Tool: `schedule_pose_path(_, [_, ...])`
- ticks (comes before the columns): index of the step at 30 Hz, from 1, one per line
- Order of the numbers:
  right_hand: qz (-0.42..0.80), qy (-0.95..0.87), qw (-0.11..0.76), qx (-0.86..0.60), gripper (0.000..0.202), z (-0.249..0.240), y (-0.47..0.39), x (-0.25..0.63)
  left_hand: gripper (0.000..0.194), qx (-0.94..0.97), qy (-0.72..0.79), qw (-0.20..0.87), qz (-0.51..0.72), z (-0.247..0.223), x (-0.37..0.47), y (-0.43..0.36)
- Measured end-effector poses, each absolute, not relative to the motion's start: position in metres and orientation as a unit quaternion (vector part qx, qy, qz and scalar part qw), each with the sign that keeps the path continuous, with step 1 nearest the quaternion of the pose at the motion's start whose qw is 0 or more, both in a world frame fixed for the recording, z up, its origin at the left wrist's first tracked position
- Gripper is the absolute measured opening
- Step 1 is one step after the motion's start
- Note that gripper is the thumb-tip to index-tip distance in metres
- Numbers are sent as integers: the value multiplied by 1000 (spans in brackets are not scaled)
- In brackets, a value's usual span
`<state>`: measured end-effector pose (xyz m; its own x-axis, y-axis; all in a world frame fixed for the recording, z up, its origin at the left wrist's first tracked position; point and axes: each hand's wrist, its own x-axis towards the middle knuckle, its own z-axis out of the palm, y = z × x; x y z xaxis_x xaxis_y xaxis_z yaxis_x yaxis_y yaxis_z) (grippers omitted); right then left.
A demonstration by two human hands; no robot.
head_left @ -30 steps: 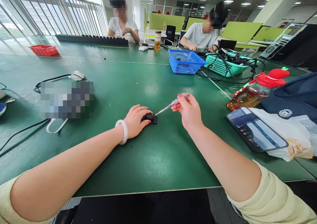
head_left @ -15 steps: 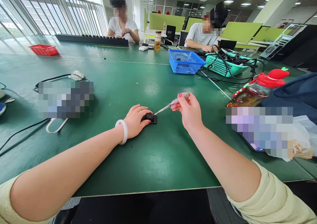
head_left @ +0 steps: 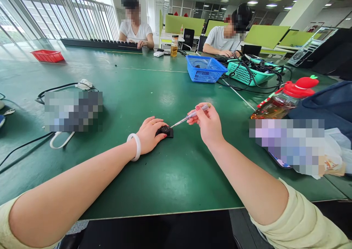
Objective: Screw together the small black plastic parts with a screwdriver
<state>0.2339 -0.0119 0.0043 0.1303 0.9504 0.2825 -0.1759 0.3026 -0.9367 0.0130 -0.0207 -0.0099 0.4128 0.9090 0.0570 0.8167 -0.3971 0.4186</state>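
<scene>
On the green table point(head_left: 165, 179) lies a small black part point(head_left: 168, 132) with a flat base and a rounded top; its exact kind is too small to make out. My left hand point(head_left: 150, 134), with a white bangle at the wrist, is closed around its left side and presses it to the table. My right hand point(head_left: 207, 122) grips the clear handle of a slim screwdriver point(head_left: 183, 121). The blade slants down to the left, and its tip meets the upper right edge of the black part.
A blue basket point(head_left: 206, 73) and a green basket of cables point(head_left: 244, 73) stand beyond my right hand. At right are a red-lidded bottle point(head_left: 286, 98) and a plastic bag point(head_left: 334, 150). A red tray point(head_left: 48, 55) sits far left. Two people sit across the table.
Both my hands, the black part and the screwdriver hold nearly the same pose. The view has shifted slightly. Across the table, the left person's hands have lowered toward the long black rack.
</scene>
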Motion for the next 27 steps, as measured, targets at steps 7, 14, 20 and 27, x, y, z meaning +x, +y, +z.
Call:
schedule_pose_path(7, [480,-440,617,-442,46,3,-6,238,36,821,529,169,135,-8,14,-22])
schedule_pose_path(14, [377,-545,641,-387,49,8,-18,232,35,824,523,170,141,-11,12,-20])
schedule_pose_path(20, [402,-548,634,-370,49,11,-17,233,36,831,510,161,150,-13,10,-19])
schedule_pose_path(27, [470,-478,607,-426,55,2,-11,230,36,831,507,165,158,-13,10,-20])
